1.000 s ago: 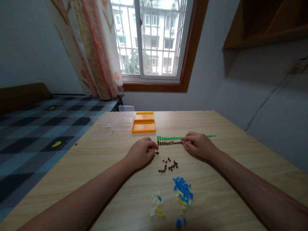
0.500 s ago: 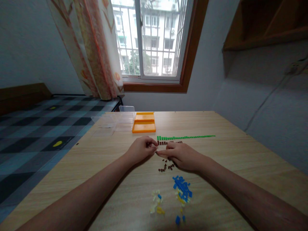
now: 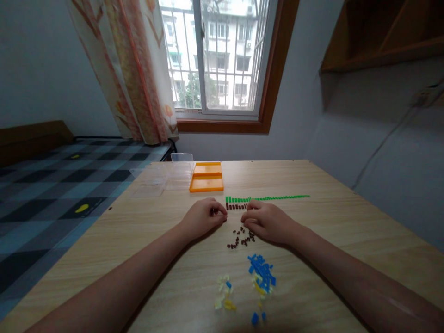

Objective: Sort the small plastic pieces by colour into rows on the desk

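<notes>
Brown pieces [image 3: 233, 207] run in a row across the middle of the tabletop [image 3: 180, 296], just on the near side of a green row [image 3: 237, 200]; loose brown ones [image 3: 248, 239] lie scattered nearer the near edge. The left hand [image 3: 205, 216] is curled by the row's left end, and the right hand [image 3: 266, 222] bends over its right part. From where I stand, I can't tell whether either pinches anything. An open orange case [image 3: 207, 188] lies toward the far edge.
</notes>
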Action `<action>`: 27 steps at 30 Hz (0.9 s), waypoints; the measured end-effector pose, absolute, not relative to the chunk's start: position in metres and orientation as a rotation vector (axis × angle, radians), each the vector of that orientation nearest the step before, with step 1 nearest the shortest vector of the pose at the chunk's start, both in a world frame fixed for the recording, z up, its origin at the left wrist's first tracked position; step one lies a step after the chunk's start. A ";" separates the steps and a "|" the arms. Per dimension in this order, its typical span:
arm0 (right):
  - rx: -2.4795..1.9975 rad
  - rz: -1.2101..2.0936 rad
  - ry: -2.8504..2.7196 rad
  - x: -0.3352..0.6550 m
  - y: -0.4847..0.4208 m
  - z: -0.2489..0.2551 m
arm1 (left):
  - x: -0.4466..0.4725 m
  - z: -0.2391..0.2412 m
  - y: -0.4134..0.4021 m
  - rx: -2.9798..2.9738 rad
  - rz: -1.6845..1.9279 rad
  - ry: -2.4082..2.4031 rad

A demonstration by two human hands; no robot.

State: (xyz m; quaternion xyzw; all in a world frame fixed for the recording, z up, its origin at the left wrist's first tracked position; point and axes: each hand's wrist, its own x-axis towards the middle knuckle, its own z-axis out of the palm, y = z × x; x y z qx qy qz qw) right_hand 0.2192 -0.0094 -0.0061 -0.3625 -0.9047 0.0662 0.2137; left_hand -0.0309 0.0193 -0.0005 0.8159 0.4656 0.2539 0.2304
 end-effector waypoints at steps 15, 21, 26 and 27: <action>-1.101 -0.075 -2.602 0.232 -0.011 0.002 | -0.029 0.003 0.012 2.358 0.616 1.321; -1.057 0.043 -2.613 0.238 -0.015 0.007 | -0.031 0.002 0.013 2.352 0.614 1.308; -1.318 0.076 -2.282 0.258 -0.006 0.008 | -0.031 0.001 0.013 2.351 0.618 1.299; -1.400 0.055 -2.229 0.263 -0.002 0.008 | -0.031 0.001 0.013 2.352 0.615 1.302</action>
